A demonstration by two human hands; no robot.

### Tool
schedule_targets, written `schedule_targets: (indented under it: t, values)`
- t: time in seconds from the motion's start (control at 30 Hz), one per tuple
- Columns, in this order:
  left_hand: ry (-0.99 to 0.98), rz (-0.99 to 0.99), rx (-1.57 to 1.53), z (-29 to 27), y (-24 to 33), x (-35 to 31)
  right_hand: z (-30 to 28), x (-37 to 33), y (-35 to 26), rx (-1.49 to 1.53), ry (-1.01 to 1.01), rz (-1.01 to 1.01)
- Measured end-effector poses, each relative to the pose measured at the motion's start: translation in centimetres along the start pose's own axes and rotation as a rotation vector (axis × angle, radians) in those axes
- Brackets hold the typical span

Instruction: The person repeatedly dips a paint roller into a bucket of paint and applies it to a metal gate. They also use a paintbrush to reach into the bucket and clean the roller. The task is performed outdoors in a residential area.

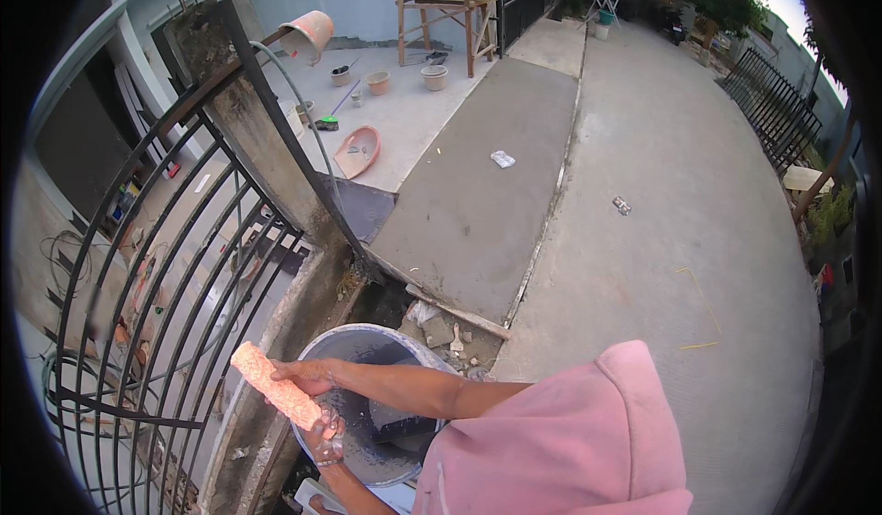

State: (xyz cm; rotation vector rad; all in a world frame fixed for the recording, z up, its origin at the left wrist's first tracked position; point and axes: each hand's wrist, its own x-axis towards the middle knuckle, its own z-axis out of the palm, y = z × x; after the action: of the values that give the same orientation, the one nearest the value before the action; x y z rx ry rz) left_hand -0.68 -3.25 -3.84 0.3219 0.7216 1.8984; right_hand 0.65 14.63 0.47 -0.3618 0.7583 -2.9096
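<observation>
A fluffy orange paint roller cover (265, 379) is held at a slant over the left rim of a large blue-grey drum (317, 342). My right hand (310, 375) is closed around its middle, reaching across from the right. My left hand (325, 434), with a band at the wrist, closes on the lower end and looks wet. Grey residue coats the inside of the drum; the dark contents are partly hidden by my right forearm. Just beyond the drum, a paint brush (457, 339) stands among rubble.
A black curved metal gate (138, 313) and a concrete post (253, 129) are on the left. Past the drum runs a smooth grey cement strip (473, 212). A pinkish basin (357, 152), several buckets and a wooden trestle (446, 2) stand farther off. Paved road (680, 193) lies right.
</observation>
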Motion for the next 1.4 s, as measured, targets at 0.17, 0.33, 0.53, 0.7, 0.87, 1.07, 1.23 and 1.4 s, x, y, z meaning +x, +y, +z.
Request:
schedule_targets:
  t: [0.17, 0.33, 0.53, 0.7, 0.87, 1.07, 1.23, 1.4]
  values:
    - [0.040, -0.106, 0.148, -0.2, 0.5, -1.0, 1.9, -0.8, -0.4, -0.078, -0.014, 0.158]
    - [0.231, -0.102, 0.243, -0.3, 0.7, -0.6, 2.7, -0.2, -0.3, -0.260, 0.330, -0.019]
    - [0.371, 0.080, 0.558, 1.8, 1.2, -0.4, 7.3, -0.5, -1.8, -0.569, 0.500, -0.105]
    - [0.519, 0.163, 0.858, 5.8, 0.5, -0.5, 7.6, 0.6, -0.9, -0.871, 0.756, -0.217]
    - [0.622, 0.271, 0.984, 8.4, -0.1, -1.2, 9.4, 0.3, -0.6, -0.933, 0.777, -0.255]
    - [0.700, 0.392, 1.032, 7.4, 0.1, -1.8, 13.6, 0.2, -1.4, -1.018, 0.702, -0.273]
    - [0.746, 0.567, 1.244, 9.5, -0.4, -1.2, 12.8, 0.7, -0.8, -1.029, 0.749, -0.456]
    - [0.838, 0.662, 1.275, 10.5, -2.3, -1.0, 14.3, -0.5, -0.9, -1.063, 0.777, -0.490]
